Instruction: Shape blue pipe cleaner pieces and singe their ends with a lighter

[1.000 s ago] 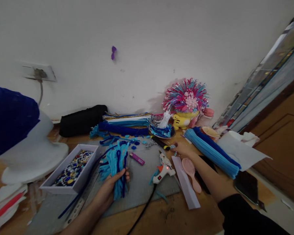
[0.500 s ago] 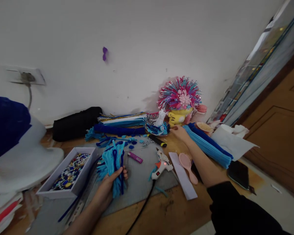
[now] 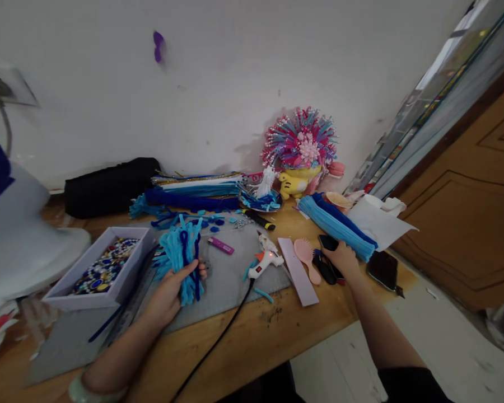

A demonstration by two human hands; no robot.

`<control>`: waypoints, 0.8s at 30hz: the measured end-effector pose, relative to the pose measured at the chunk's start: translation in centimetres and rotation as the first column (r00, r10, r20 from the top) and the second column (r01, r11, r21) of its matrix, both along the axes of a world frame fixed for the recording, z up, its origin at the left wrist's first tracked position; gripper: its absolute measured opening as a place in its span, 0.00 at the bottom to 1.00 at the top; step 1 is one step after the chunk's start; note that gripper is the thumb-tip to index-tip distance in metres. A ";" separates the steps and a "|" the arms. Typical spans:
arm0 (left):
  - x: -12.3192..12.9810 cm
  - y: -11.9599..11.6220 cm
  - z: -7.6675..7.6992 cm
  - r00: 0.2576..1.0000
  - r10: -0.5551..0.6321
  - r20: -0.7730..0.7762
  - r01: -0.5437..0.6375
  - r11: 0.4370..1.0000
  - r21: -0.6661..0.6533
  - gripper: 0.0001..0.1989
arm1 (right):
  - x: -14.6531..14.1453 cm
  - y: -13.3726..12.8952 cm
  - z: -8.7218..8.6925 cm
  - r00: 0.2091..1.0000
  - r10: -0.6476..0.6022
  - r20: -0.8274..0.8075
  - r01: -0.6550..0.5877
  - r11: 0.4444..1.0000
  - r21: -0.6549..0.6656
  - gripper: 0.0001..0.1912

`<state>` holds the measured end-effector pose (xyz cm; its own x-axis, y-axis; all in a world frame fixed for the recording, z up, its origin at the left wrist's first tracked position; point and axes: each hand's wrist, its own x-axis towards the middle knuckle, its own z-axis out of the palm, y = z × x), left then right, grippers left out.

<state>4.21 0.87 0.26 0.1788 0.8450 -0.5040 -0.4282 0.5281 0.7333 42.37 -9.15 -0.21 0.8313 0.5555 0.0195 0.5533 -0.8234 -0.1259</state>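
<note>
My left hand (image 3: 180,285) is closed round a bundle of light and dark blue pipe cleaners (image 3: 188,243), bent into loops, above the grey cutting mat (image 3: 229,280). On the right of the table, my right hand (image 3: 343,258) grips a dark, flat, phone-like object (image 3: 328,242); the hand covers part of it. Black-handled scissors (image 3: 324,270) and a pink hairbrush (image 3: 306,254) lie just left of that hand. Nearer the middle rests a white glue gun (image 3: 265,263) with its red light on. A purple lighter (image 3: 220,245) lies on the mat.
At left stand a white box of beads (image 3: 52,299) and a white foam stand (image 3: 21,240). Pipe cleaner bundles (image 3: 336,224) lie at right beside another phone (image 3: 382,270). A cutter (image 3: 258,219), a yellow toy (image 3: 293,183) and a pink beaded headpiece (image 3: 302,134) are behind. A cord (image 3: 218,341) crosses the front.
My right hand has drawn back from beside the yellow toy to the dark flat object near the scissors. My left hand still holds the pipe cleaners. The view has shifted right and down.
</note>
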 end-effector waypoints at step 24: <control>-0.5 -0.2 -0.5 0.995 -0.078 -0.068 0.084 0.992 0.094 0.11 | 8.8 -8.8 1.4 0.916 -0.383 -0.120 0.401 0.880 0.256 0.43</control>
